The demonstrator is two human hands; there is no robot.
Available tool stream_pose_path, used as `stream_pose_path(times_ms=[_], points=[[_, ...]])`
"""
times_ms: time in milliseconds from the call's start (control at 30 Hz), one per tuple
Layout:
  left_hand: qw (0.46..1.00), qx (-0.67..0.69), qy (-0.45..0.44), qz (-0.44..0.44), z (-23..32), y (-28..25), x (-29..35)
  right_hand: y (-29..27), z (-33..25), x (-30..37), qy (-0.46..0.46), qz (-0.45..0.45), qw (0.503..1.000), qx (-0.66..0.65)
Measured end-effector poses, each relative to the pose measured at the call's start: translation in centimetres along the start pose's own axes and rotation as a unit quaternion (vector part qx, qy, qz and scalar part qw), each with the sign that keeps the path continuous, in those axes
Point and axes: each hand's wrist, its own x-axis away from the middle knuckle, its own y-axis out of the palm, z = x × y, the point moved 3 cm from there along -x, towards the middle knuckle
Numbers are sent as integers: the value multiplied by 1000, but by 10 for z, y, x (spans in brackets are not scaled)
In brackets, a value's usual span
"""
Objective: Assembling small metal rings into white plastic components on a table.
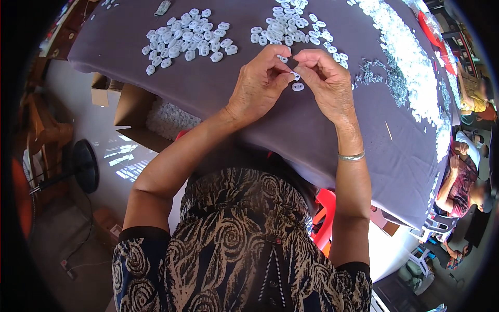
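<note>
Both hands meet over the near part of a cloth-covered table. My left hand [260,82] and my right hand [330,87] are closed in pinches, thumbs almost touching, on a small white plastic piece [296,76]. Fingertips cover most of it. Just below the thumbs, a white oval piece with two holes [297,87] lies on the dark cloth. Beyond the hands is a loose pile of similar two-holed pieces [283,26]. Another such pile [184,36] sits farther left.
On the right are small dark thin pieces [396,78] and a long heap of white pieces [416,73]. A thin stick [389,131] lies nearer. An open cardboard box [132,106] of white pieces stands below the table's left edge. Other people [460,182] sit at far right.
</note>
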Motion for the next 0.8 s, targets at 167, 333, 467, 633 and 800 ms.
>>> stream_pose_path(times_ms=[167, 333, 467, 633, 800], points=[[1000, -19, 6, 18, -3, 3, 1, 3, 1, 0, 9, 3, 1000, 25], [999, 5, -7, 43, -7, 4, 2, 5, 0, 1, 22, 17, 998, 61], [999, -1, 9, 45, -9, 5, 1, 5, 4, 0, 23, 10, 998, 65], [999, 4, -3, 41, -7, 6, 1, 3, 0, 0, 25, 16, 997, 71], [999, -18, 3, 36, -4, 4, 1, 3, 2, -1, 7, 12, 996, 93]])
